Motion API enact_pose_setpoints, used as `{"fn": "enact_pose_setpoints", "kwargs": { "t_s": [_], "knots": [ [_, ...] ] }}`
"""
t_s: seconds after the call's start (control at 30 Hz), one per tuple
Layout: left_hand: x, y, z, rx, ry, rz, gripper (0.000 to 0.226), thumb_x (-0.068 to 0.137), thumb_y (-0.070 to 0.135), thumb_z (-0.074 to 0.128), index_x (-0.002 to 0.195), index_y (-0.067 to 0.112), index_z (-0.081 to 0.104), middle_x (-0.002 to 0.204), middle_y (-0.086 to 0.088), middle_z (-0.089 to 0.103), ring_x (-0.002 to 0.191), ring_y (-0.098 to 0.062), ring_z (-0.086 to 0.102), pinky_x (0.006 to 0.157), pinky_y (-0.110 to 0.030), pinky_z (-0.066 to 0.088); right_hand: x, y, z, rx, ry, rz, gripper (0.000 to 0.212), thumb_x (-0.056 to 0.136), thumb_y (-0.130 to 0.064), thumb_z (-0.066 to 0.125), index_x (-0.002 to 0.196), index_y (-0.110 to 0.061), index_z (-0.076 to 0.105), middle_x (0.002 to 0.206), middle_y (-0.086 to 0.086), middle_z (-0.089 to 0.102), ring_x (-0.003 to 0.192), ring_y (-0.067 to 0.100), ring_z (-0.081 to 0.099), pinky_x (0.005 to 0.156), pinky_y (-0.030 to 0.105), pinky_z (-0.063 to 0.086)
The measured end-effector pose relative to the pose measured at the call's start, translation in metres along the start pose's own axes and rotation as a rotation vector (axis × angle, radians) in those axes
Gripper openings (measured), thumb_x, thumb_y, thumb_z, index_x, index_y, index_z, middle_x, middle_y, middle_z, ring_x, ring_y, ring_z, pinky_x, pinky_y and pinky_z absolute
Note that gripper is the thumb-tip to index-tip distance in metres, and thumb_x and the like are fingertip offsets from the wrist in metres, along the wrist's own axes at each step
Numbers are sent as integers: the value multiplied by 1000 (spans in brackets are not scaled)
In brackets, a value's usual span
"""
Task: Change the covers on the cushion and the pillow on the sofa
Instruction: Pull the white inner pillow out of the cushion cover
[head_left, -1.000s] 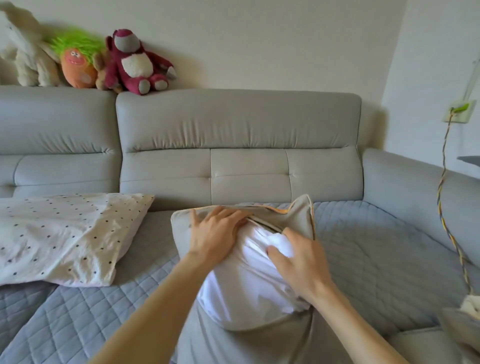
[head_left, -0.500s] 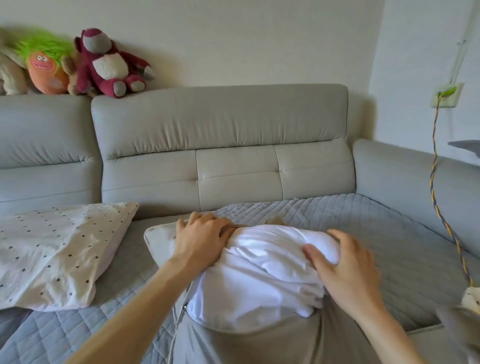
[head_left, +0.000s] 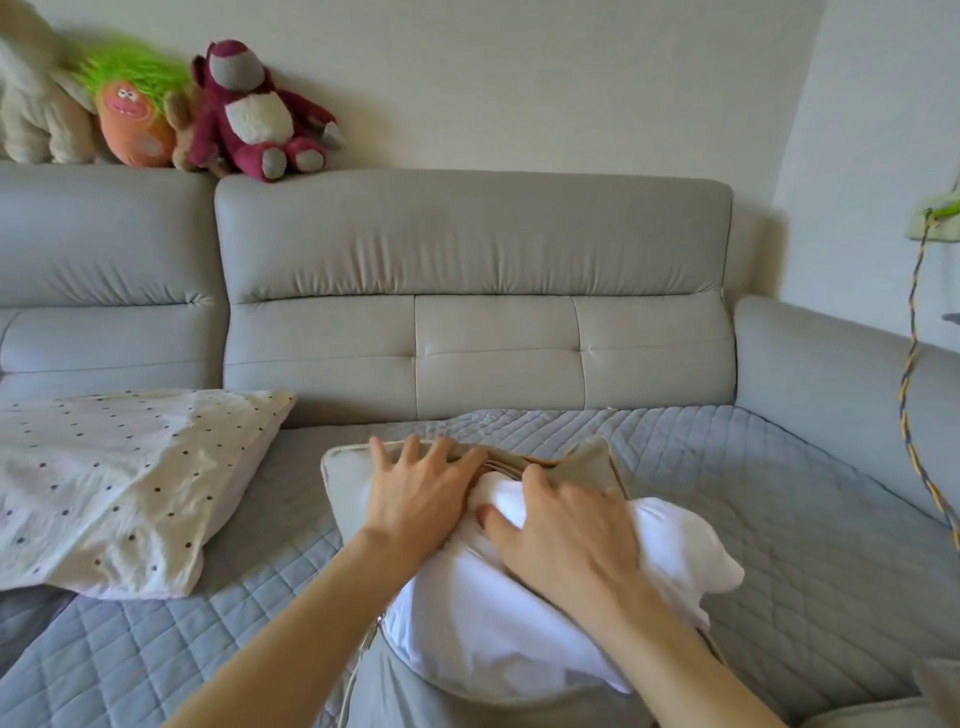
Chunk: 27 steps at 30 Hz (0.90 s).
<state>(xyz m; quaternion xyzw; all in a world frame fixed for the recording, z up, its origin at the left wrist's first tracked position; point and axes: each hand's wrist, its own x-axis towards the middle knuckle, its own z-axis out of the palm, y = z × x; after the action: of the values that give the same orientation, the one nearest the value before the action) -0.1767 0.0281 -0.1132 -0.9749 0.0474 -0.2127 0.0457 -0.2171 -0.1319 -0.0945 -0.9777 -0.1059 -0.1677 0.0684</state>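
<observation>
A grey sofa (head_left: 467, 249) with a padded back fills the view, bending round into a corner on the right. A grey quilted mat (head_left: 753, 493) covers its seat. At the left on the mat lies a cream pillow (head_left: 119, 483) with small dark dots, one corner pointing toward the sofa back.

In the middle of the seat, straight in front of the person, lies a white cushion (head_left: 493, 639). Its far end is tucked into the mouth of a beige-grey cover (head_left: 348, 478) with piped edges. Most of the white cushion is still outside, bulging out to the right and toward the person.

Both bare forearms reach in from the bottom edge. The left hand (head_left: 421, 499) lies flat on the cover at its open edge, fingers spread and fairly straight, pressing the fabric down. The right hand (head_left: 566, 530) rests just beside it on the white cushion, thumb pressed into the cloth and fingers pointing toward the cover's mouth. Their tips are lost in the folds there. The two hands nearly touch.

Three soft toys sit along the top of the sofa back at the left: a dark red bear (head_left: 254, 114), an orange toy with green hair (head_left: 132, 114) and a cream toy (head_left: 31, 114). A yellow and blue twisted cord (head_left: 909, 374) hangs down from a wall socket (head_left: 935, 218) at the right.
</observation>
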Motion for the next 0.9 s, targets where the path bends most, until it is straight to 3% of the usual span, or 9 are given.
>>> {"fn": "enact_pose_setpoints", "kwargs": {
  "t_s": [0.07, 0.17, 0.27, 0.33, 0.47, 0.6, 0.73, 0.8, 0.9],
  "knots": [
    [6, -16, 3, -14, 98, 141, 42, 81, 43, 29, 115, 42, 55, 99, 10, 71, 79, -24, 71, 65, -50, 55, 4, 5, -3, 118, 55, -55, 46, 90, -66, 41, 98, -24, 57, 104, 6, 71, 100, 31, 65, 78, 38, 42],
    [8, -45, 7, 47, 97, 217, 42, 79, 42, 38, 120, 45, 47, 86, 16, 69, 49, -16, 65, 36, -26, 41, -16, 9, -2, 169, 220, -221, 40, 84, -60, 49, 63, -27, 40, 64, 2, 65, 63, 23, 63, 55, 32, 32],
    [0, -50, 16, -2, 6, 246, 41, 89, 59, 22, 127, 54, 36, 103, 20, 67, 63, -16, 69, 45, -29, 45, -46, 30, 20, 376, 394, -319, 47, 82, -56, 56, 64, -30, 22, 48, -6, 40, 51, 18, 44, 55, 34, 31],
    [1, -32, 11, -54, -47, 190, 61, 83, 80, 0, 129, 58, 35, 115, 20, 63, 87, -16, 69, 63, -33, 50, -52, 51, 23, 431, 430, -267, 48, 83, -57, 56, 65, -31, 20, 52, -12, 25, 54, 14, 36, 58, 33, 27],
    [15, -4, -20, -283, -193, -52, 43, 81, 77, 46, 115, 55, 60, 119, 18, 64, 110, -17, 59, 85, -33, 45, -45, 91, 15, 592, 400, -44, 45, 82, -63, 55, 63, -33, 27, 56, -15, 35, 59, 10, 40, 60, 32, 29],
    [5, 12, -31, -293, -104, -15, 37, 81, 70, 55, 108, 47, 67, 108, 14, 65, 106, -18, 58, 78, -32, 46, -42, 101, -3, 541, 205, 147, 38, 70, -66, 54, 95, -38, 52, 99, -20, 56, 97, 15, 57, 84, 38, 43],
    [-1, 35, -37, -331, 42, 88, 27, 89, 54, 57, 107, 37, 67, 112, 13, 60, 113, -15, 49, 79, -29, 35, -41, 71, -37, 117, 103, 139, 73, 72, -57, 41, 142, -39, 34, 153, -11, 31, 142, 18, 30, 113, 48, 25],
    [-6, 45, -44, -272, 89, 161, 25, 91, 48, 54, 111, 36, 64, 115, 12, 58, 115, -15, 48, 84, -30, 37, -43, 43, -52, 114, 114, 78, 83, 75, -60, 26, 152, -28, 25, 159, -6, 26, 147, 19, 22, 117, 51, 17],
    [-10, 47, -51, -137, 115, 263, 23, 94, 42, 47, 111, 33, 61, 110, 9, 57, 111, -17, 50, 87, -33, 42, -42, 15, -56, 221, -138, 55, 98, 76, -87, 21, 150, -22, 30, 152, -4, 39, 140, 25, 33, 114, 51, 25]
  ]
}}
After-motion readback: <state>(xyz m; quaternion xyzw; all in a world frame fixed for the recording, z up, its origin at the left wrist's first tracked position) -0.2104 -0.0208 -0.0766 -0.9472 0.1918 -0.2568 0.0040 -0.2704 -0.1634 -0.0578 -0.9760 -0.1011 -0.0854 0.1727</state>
